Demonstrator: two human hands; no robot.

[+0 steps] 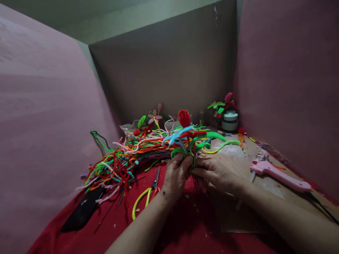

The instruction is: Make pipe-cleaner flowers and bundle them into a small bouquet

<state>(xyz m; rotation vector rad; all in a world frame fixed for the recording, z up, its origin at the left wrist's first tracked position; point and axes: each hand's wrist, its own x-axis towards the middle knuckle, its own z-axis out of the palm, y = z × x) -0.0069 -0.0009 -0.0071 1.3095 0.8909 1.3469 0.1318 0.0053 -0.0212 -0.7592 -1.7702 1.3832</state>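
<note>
My left hand (177, 173) is closed around the stems of a small bunch of pipe-cleaner flowers. A red tulip-like bloom (184, 118) rises from the top, above a light blue flower (178, 135) and curling green leaves (215, 135). My right hand (212, 173) pinches the same stems a little lower, against the left fingers. Thin stem ends poke out below the hands, and the fingertips partly hide where they grip. Scissors with yellow and red handles (143, 201) lie just left of my left wrist.
A large heap of coloured pipe cleaners (148, 148) spreads behind and left. On cardboard (238, 158) at right lies a pink glue gun (283, 178) with its cord. A pale green jar (230, 121) and finished flowers stand at the back. A black object (82, 210) lies left on red cloth (100, 240).
</note>
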